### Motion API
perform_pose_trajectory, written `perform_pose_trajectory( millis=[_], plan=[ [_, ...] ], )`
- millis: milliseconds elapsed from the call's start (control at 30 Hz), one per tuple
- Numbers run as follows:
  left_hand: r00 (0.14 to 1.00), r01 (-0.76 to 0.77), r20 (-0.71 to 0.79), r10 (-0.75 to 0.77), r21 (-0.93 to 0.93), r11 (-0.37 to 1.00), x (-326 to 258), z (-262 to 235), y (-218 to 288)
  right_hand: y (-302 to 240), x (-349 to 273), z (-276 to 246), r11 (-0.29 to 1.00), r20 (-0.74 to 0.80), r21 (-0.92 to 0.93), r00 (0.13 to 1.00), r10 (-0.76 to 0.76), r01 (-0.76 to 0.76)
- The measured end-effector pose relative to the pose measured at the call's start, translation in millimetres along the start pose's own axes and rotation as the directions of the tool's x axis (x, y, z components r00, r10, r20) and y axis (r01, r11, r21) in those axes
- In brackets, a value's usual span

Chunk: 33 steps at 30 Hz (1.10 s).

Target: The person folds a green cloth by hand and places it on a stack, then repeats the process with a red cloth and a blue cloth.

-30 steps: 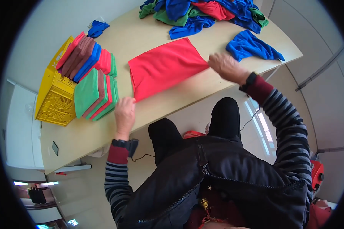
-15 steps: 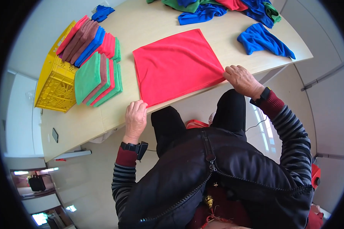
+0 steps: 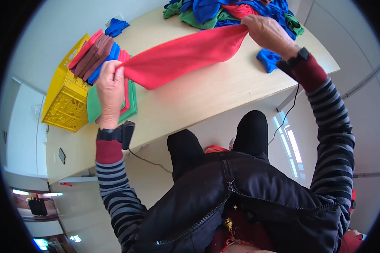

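Observation:
A red cloth (image 3: 185, 55) is stretched between my two hands, lifted above the light wooden table (image 3: 173, 110). My left hand (image 3: 110, 88) pinches its left corner in front of the stacks of folded cloths. My right hand (image 3: 271, 34) grips the opposite corner, near the heap at the far side. The cloth's lower edge hangs in a loose curve. Folded green cloths (image 3: 132, 102) stand partly hidden behind my left hand, with brown folded cloths (image 3: 96, 55) farther back.
A yellow plastic crate (image 3: 65, 103) stands at the table's left. A pile of blue, green and red cloths (image 3: 211, 12) lies at the far edge. One blue cloth (image 3: 267, 60) rests near my right wrist, another blue cloth (image 3: 117, 27) at far left. A dark flat device (image 3: 62, 155) lies front left.
Both hands have risen away from the table's front edge, carrying the red cloth up and farther off. It lay flat on the table before; now it hangs between my hands.

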<state>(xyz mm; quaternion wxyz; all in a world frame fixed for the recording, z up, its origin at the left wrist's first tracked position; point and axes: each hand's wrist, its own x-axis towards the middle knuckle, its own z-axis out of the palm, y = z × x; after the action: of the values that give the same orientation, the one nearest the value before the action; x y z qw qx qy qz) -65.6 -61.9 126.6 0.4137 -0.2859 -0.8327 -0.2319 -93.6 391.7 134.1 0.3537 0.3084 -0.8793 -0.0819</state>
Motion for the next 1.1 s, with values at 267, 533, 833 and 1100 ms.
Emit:
perform_pose_trajectory(
  millis=[267, 533, 833, 1100],
  plan=[
    [0.987, 0.126, -0.089, -0.135, -0.096, 0.987, 47.5, -41.7, 0.0, 10.3, 48.1, -101.7, 0.996, -0.178, 0.085, 0.984, 0.027, -0.012],
    [0.945, 0.315, 0.145, -0.292, -0.174, 0.933, 59.2, -11.5, -26.3, 34.6, 51.2, -70.6, 0.999, 0.023, 0.007, 0.999, -0.042, 0.042],
    [0.998, 0.053, -0.039, -0.052, 0.028, 0.998, 77.7, 10.4, -32.2, 55.2, 73.6, -66.6, 0.939, -0.125, -0.299, 0.969, -0.215, 0.17],
    [0.959, -0.091, 0.277, 0.054, 0.123, 0.988, -102.2, 41.9, 0.4, -22.2, -42.1, 23.8, 0.963, 0.096, -0.101, 0.966, -0.242, 0.251]
  ],
)
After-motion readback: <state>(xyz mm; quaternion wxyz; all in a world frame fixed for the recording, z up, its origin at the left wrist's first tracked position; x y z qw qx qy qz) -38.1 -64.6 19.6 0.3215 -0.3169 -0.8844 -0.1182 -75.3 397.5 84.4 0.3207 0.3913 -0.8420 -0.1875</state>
